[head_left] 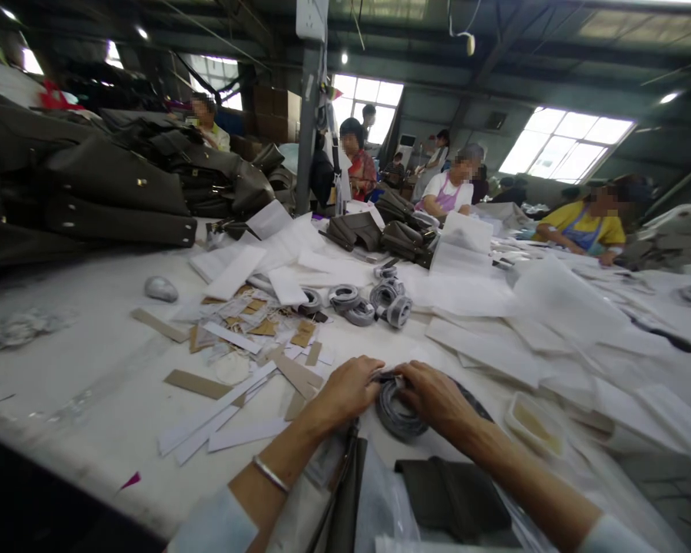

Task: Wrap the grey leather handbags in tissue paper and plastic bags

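My left hand (350, 386) and my right hand (431, 393) meet over the white table, fingers curled around a grey wrapped strap (387, 376) whose far side they partly hide. Just below, a coiled grey strap (401, 421) lies on the table, close under my right fingers; whether it is part of the held strap I cannot tell. Nearer to me, a dark olive bag piece with a flap (452, 495) rests between my forearms in clear plastic. Beside it stands another dark olive bag part (345, 491).
Several grey coils (360, 299) sit ahead, near paper tags (265, 322) and white strips (224, 415). White foam sheets (484, 346) spread right, around a small plastic tub (533, 426). Dark bags (109, 184) are heaped left. Co-workers (452, 184) stand across the table.
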A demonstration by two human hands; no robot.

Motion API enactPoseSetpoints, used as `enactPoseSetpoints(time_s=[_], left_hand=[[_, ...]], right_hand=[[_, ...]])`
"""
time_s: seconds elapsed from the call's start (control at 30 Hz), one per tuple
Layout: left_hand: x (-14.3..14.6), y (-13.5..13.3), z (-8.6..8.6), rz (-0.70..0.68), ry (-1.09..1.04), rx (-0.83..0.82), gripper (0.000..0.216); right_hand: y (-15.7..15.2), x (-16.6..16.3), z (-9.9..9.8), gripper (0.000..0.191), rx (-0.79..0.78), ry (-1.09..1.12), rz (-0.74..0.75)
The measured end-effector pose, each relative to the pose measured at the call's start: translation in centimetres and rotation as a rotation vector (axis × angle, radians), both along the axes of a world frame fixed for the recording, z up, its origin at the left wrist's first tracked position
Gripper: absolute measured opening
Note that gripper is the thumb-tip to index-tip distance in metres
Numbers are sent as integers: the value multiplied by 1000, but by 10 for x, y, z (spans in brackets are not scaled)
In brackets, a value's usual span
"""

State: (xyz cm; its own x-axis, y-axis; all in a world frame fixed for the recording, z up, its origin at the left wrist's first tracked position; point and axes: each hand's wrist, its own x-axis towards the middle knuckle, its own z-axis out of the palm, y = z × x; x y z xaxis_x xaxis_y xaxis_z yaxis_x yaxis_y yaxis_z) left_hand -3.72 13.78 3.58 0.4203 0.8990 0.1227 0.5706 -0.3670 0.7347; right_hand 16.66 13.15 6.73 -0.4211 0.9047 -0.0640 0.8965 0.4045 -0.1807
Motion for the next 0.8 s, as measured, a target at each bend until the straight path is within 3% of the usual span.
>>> enactPoseSetpoints(time_s=[0.13,0.37,0.53,0.7,0.8], left_hand=[[6,-5,0,-46,66,39,52],[21,-4,10,15,178,85,37],[42,-9,12,128,265,110,34],[55,-8,6,141,290,126,30],[60,-3,2,120,292,115,30]], right_hand=[[13,16,-3,59,-5,-3,1],[18,6,2,39,-42,-53,90],[18,3,3,27,96,-89,84],[33,3,28,26,5,-73,43],[39,-24,50,22,49,55,23]])
